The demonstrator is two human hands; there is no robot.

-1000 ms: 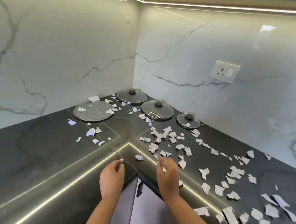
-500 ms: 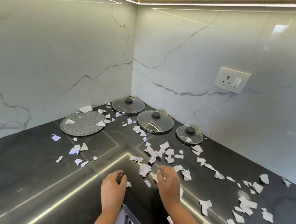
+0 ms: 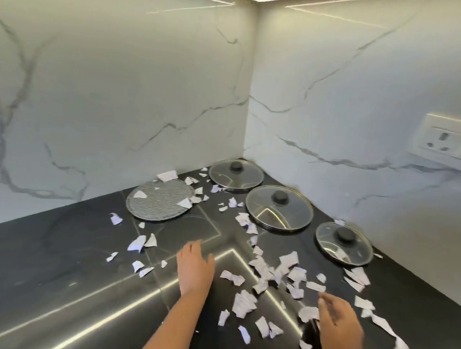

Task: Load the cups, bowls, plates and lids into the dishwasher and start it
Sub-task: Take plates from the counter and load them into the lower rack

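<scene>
Nothing here can be read: no text, label, brand or number. The torn paper scraps lie strewn on the tabletop in front of the middle glass lid. They are too small and blurred to tell whether they bear any print. The socket plate, on the wall to the right of that lid, shows only its pin holes and a switch. Any marking on it is too indistinct to make out.
</scene>
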